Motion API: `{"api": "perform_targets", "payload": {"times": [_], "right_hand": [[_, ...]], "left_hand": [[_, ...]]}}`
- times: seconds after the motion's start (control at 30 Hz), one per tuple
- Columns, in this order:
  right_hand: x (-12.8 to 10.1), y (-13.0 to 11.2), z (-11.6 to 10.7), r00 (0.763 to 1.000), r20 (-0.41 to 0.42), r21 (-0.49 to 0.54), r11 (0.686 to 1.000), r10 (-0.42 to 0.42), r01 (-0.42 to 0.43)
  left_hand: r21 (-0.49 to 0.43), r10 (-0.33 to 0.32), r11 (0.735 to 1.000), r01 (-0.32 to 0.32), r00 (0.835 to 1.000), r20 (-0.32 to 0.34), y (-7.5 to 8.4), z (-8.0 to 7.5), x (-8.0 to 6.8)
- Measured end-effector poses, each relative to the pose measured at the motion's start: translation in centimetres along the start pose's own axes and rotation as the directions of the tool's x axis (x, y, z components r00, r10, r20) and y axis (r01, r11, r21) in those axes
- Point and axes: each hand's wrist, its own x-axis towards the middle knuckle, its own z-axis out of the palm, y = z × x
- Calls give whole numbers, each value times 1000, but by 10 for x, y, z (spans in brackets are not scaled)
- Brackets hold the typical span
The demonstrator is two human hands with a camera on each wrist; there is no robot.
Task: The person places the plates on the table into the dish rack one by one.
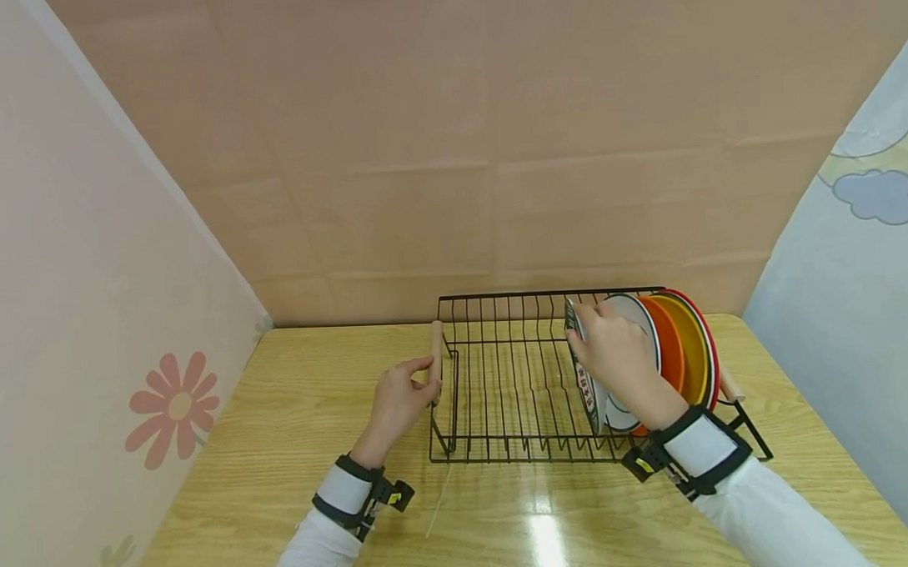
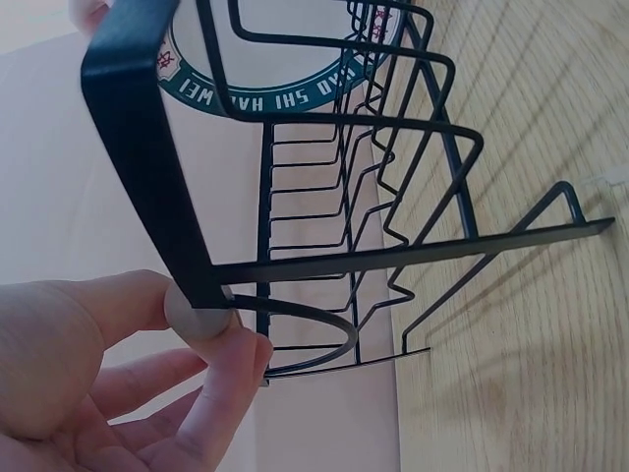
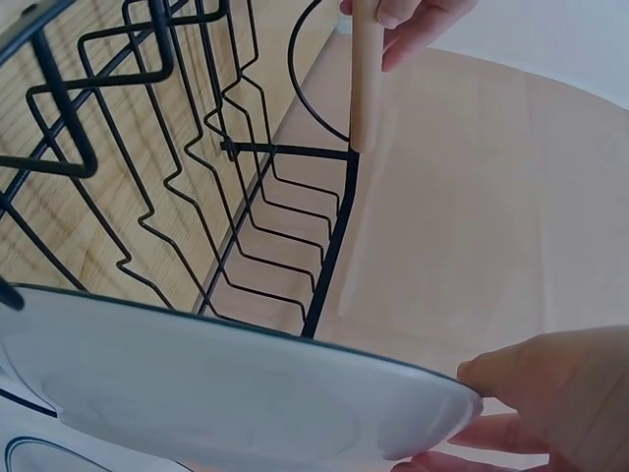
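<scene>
A black wire dish rack point(image 1: 505, 461) with wooden handles stands on the table. My left hand point(image 1: 399, 395) pinches the rack's left wooden handle point(image 1: 436, 351) between thumb and fingers. At the right part of the rack, my right hand point(image 1: 617, 349) pinches the upper edge of a white plate point(image 3: 236, 383) with a green patterned rim. That plate stands upright in the rack, its lettered rim point(image 2: 295, 98) showing in the left wrist view. Just right of it, more dishes stand on edge: a white one point(image 1: 638, 312), an orange one point(image 1: 668, 343), a yellow one point(image 1: 692, 342) and a red-rimmed one point(image 1: 712, 349).
The rack's right wooden handle point(image 1: 730, 384) lies beyond the dishes. Wood-grain table point(image 1: 307, 389) surrounds the rack. A beige covered wall point(image 1: 487, 149) rises behind it, with patterned panels at both sides. A thin pale strip point(image 1: 437, 501) lies before the rack.
</scene>
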Motion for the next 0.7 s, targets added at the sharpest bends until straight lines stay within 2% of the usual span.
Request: {"api": "perform_targets", "payload": {"times": [0.17, 0.3, 0.43, 0.57, 0.7], "right_hand": [[0, -1, -1, 1000, -13, -16, 1000, -14, 14], [-1, 0, -1, 1000, -18, -5, 1000, -22, 22], [-3, 1, -2, 999, 3, 26, 999, -33, 33], [-6, 3, -3, 996, 6, 33, 996, -87, 86], [-9, 5, -7, 990, 61, 29, 991, -130, 128]], "left_hand": [[28, 17, 999, -17, 1000, -1, -1, 0, 1], [126, 69, 990, -69, 998, 3, -1, -2, 2], [262, 151, 953, -154, 988, 31, 3, -6, 4], [343, 211, 910, -232, 973, 98, 11, -11, 7], [404, 279, 855, -327, 944, 174, 22, -16, 9]]}}
